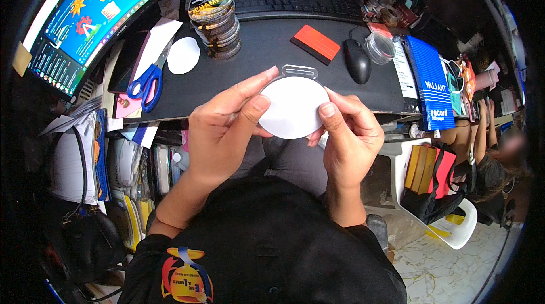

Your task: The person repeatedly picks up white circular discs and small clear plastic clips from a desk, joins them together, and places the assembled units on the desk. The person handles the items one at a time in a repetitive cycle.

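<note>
A round medal (292,108) with a plain white face and a clear slotted tab at its top is held up over my lap, near the desk's front edge. My left hand (230,116) pinches its left rim, thumb on the white face and fingers behind. My right hand (352,128) grips the right rim the same way. Behind, to the left, stands a tall stack of medals (214,25) with a printed black and gold top face. A loose white round disc (183,55) lies beside the stack. The back of the held medal is hidden.
On the desk (267,48) lie blue-handled scissors (146,88), a red squeegee card (315,44), a black mouse (357,61), clear round discs (380,48) and a blue record book (430,82). A keyboard (284,0) sits behind. A white chair (462,227) holds a bag; another person (491,167) is at far right.
</note>
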`<act>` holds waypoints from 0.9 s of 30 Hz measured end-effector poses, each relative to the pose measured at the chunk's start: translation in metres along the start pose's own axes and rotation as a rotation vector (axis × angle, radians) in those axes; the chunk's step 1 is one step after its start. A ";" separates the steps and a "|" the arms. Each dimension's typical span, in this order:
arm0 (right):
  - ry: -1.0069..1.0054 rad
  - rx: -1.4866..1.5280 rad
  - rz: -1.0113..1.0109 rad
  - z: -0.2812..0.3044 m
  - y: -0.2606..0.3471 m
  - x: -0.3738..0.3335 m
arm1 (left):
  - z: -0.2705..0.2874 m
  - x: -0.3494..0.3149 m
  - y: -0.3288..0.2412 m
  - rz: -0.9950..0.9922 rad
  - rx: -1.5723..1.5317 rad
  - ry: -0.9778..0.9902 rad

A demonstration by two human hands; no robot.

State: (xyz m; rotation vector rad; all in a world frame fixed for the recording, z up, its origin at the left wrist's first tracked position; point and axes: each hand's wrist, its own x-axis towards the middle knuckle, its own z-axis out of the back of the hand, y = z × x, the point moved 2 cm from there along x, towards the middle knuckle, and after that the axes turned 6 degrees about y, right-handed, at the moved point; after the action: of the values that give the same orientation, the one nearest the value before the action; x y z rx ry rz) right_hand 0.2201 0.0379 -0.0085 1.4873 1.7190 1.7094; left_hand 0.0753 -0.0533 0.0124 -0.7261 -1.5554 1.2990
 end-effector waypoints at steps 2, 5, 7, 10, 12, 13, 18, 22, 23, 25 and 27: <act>0.004 -0.008 0.001 0.000 0.000 0.000 | 0.001 -0.001 -0.001 0.009 -0.003 0.006; 0.014 -0.018 0.000 -0.001 0.001 0.000 | 0.001 -0.001 -0.002 0.012 -0.013 0.009; 0.011 -0.015 -0.002 -0.001 0.002 -0.001 | 0.002 -0.001 -0.002 0.005 -0.018 0.004; 0.012 -0.015 0.001 -0.002 0.004 -0.001 | 0.001 -0.001 -0.002 -0.028 0.009 0.011; 0.013 0.014 -0.016 -0.002 0.005 -0.002 | 0.003 -0.001 -0.002 -0.014 -0.039 0.022; 0.009 0.032 -0.023 -0.002 0.006 -0.002 | 0.003 -0.002 -0.001 -0.003 -0.069 0.023; 0.016 0.016 -0.027 -0.003 0.009 -0.002 | 0.006 -0.002 -0.002 -0.011 -0.052 0.045; 0.014 0.018 -0.025 -0.003 0.010 -0.002 | 0.005 -0.002 -0.003 0.002 -0.071 0.026; 0.017 0.020 -0.027 -0.003 0.010 -0.002 | 0.005 -0.002 -0.003 0.013 -0.061 0.022; 0.021 0.025 -0.021 -0.004 0.010 -0.002 | 0.005 -0.001 -0.003 0.017 -0.074 0.013; 0.016 -0.002 -0.025 -0.005 0.008 -0.001 | 0.006 0.000 -0.003 0.017 -0.057 0.018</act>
State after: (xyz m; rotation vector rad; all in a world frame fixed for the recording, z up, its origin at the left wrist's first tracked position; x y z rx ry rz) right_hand 0.2203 0.0326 -0.0005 1.4490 1.7366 1.7142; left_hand 0.0705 -0.0562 0.0154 -0.7865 -1.5807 1.2621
